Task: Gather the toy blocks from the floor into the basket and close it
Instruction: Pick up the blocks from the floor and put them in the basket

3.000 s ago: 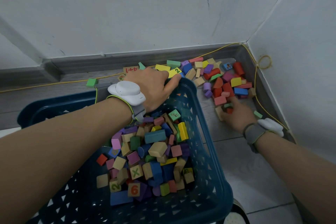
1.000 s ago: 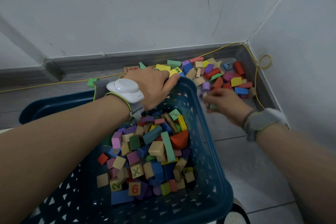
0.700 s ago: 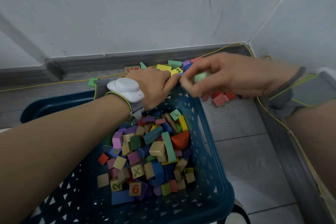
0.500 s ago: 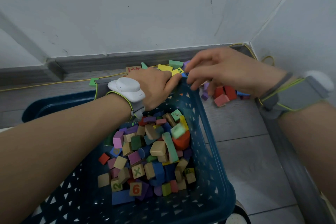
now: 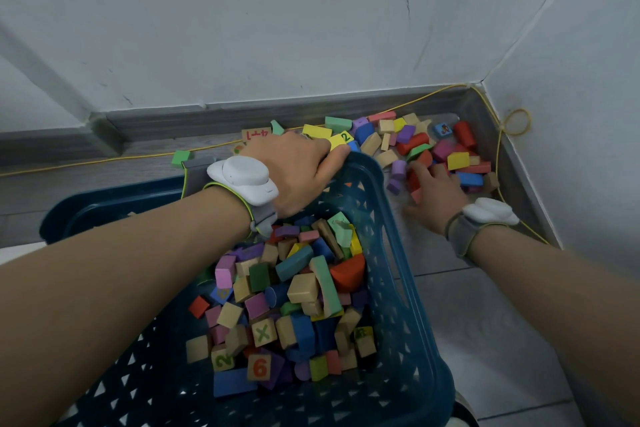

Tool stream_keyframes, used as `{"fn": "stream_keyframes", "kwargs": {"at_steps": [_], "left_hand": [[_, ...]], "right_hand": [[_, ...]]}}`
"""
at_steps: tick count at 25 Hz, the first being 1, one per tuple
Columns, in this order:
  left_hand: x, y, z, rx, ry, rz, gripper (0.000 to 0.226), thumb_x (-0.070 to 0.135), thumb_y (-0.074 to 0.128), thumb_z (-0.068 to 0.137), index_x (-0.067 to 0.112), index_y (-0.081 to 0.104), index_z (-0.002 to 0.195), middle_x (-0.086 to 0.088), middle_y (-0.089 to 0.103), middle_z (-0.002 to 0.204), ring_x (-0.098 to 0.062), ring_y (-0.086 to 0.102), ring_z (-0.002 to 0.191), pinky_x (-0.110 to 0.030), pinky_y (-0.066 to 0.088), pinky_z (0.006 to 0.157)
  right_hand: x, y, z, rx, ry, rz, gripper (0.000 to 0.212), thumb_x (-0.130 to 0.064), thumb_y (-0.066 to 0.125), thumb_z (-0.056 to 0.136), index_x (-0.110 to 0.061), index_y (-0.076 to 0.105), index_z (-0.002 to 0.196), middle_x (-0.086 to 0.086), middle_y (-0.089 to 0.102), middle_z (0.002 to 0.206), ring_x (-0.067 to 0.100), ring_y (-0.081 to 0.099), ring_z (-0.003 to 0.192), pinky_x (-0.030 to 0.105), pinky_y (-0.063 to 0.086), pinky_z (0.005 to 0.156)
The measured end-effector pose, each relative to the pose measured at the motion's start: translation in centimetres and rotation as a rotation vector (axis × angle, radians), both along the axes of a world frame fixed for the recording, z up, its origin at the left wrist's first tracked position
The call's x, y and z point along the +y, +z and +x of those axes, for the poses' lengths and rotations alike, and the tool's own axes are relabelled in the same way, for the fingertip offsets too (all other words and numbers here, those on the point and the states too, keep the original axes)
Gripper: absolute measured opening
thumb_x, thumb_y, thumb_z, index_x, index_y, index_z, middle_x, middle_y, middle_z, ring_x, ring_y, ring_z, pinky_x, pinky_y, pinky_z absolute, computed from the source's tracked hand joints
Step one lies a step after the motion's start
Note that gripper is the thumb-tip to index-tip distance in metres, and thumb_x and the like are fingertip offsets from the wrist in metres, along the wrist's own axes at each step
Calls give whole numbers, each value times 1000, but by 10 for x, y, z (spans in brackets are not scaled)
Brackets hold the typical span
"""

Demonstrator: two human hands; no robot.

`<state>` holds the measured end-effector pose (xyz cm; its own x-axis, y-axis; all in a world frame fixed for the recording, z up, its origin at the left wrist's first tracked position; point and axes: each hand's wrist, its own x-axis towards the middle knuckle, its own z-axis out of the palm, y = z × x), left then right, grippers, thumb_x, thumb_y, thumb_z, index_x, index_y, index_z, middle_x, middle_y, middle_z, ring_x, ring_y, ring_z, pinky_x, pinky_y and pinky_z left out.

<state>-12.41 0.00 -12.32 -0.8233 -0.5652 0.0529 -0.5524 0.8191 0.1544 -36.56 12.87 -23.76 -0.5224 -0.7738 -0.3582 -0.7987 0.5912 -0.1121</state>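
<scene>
The dark blue plastic basket (image 5: 412,288) stands on the floor in front of me, holding a heap of coloured wooden blocks (image 5: 294,288). My left hand (image 5: 298,170) grips the basket's far rim, fingers curled over its edge. More loose blocks (image 5: 415,139) lie piled on the floor in the wall corner beyond the basket. My right hand (image 5: 434,189) lies palm down on the near side of that pile, fingers spread over red blocks; nothing is lifted. Both wrists wear white trackers.
A single green block (image 5: 180,157) lies apart at the left by the skirting board. A yellow cord (image 5: 516,121) runs along the skirting and loops in the corner. Walls close the pile in behind and on the right. Grey floor tiles (image 5: 485,329) lie right of the basket.
My right hand dropped a pale green block into the basket, then moved back down to the floor pile. My left hand has stayed on the rim.
</scene>
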Motion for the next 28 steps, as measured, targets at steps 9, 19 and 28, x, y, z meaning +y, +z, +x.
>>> {"fn": "stream_keyframes", "kwargs": {"at_steps": [9, 19, 28], "left_hand": [[0, 0, 1, 4, -5, -15, 56, 60, 12, 98, 25, 53, 82, 3, 54, 67, -24, 56, 63, -37, 50, 61], [-1, 0, 1, 10, -11, 11, 55, 59, 14, 99, 25, 54, 82, 3, 53, 65, -23, 55, 64, -33, 46, 59], [-2, 0, 2, -4, -20, 3, 56, 58, 10, 96, 26, 55, 85, 3, 55, 71, -24, 55, 68, -32, 40, 57]], "right_hand": [[-3, -14, 9, 2, -53, -35, 41, -22, 63, 82, -13, 43, 116, 18, 44, 120, 43, 52, 103, 41, 42, 81], [-19, 94, 21, -1246, -483, -492, 19, -6, 57, 90, -13, 62, 106, 10, 61, 89, 16, 60, 71, 28, 55, 56], [-21, 218, 66, -1157, 315, -41, 26, -8, 58, 93, -12, 66, 117, 4, 69, 114, 9, 70, 89, 20, 54, 66]]}}
